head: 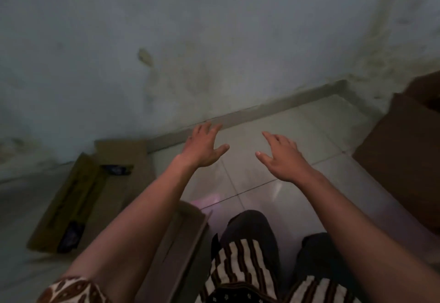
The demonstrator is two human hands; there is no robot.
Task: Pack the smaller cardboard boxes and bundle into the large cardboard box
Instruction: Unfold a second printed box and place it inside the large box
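Observation:
Both my arms reach forward over the tiled floor. My left hand (202, 146) and my right hand (283, 157) are held out with fingers spread, holding nothing. A long flat cardboard box (95, 190) with dark markings lies on the floor to the left, near the wall. Another cardboard piece (181, 238) lies under my left forearm, partly hidden by it. The large cardboard box (402, 155) stands at the right edge, cut off by the frame. The picture is blurred and dim.
A stained pale wall (214, 40) rises ahead, meeting the light floor tiles (297, 126) at a grey skirting strip. My knees in dark trousers (252, 229) and striped cloth fill the bottom middle.

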